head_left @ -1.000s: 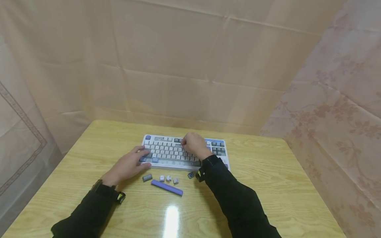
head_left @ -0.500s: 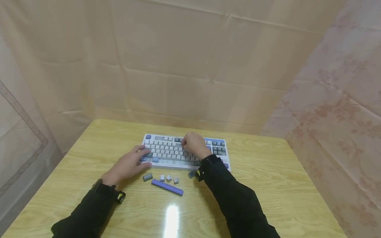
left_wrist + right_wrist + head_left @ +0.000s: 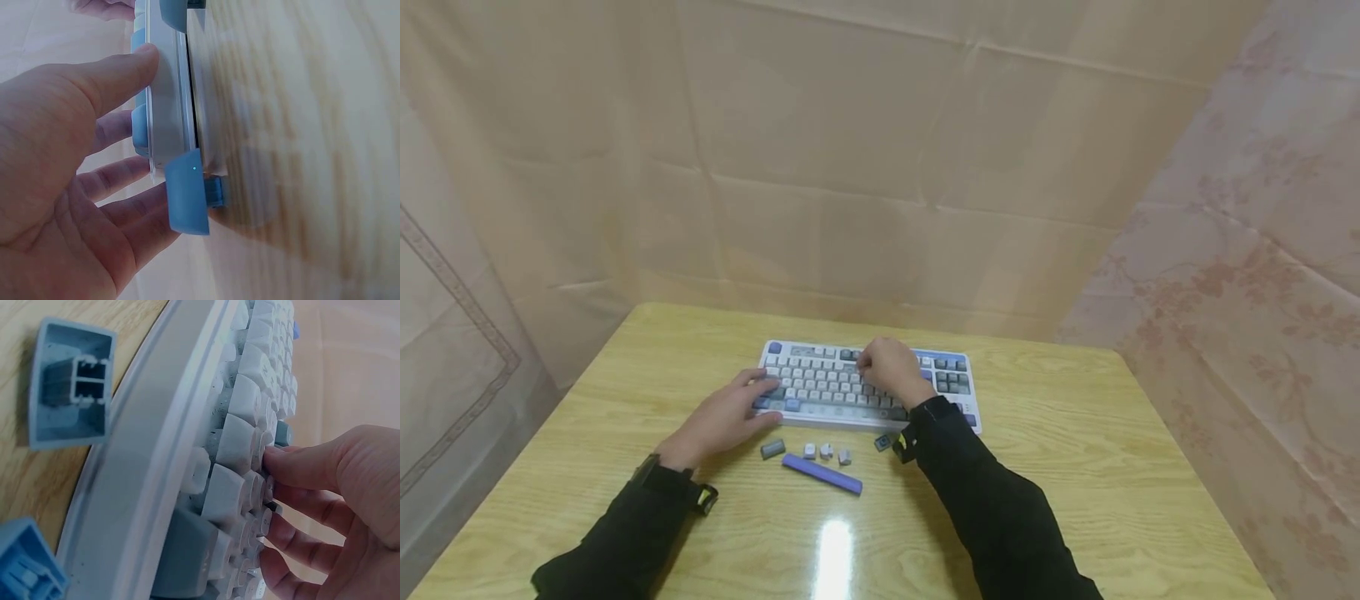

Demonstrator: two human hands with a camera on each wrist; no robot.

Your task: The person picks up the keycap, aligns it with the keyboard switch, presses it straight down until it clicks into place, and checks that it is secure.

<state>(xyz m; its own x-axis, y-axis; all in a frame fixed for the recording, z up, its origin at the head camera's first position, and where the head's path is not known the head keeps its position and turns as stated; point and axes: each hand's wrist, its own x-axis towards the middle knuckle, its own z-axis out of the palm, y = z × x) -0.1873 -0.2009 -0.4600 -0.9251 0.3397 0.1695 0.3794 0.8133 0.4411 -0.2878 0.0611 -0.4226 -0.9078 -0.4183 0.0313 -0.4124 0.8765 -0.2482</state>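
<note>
A compact keyboard [image 3: 850,423] with white, grey and blue keys lies on the table. My left hand [image 3: 722,419] rests on its left end, fingers spread over the side keys and thumb against the front edge. At the upper middle rows, my right hand [image 3: 891,368] pinches a keycap between thumb and fingers; the fingers mostly hide it. In front of the keyboard lie a purple spacebar [image 3: 822,475], a long grey keycap [image 3: 772,449], three small white keycaps [image 3: 827,451] and a dark keycap [image 3: 882,443]. The right wrist view shows one upturned keycap [image 3: 75,387], its stem socket visible.
The wooden table [image 3: 1037,467] reaches back to a beige cloth hanging behind it [image 3: 850,208]. Patterned cloth [image 3: 1247,275] hangs at the right. In the keyboard's front row, a bare strip of plate [image 3: 835,410] shows where no keycap sits.
Both hands hold nearly the same places on the keyboard. The loose keycaps stay put; only a slight shift of the head view shows.
</note>
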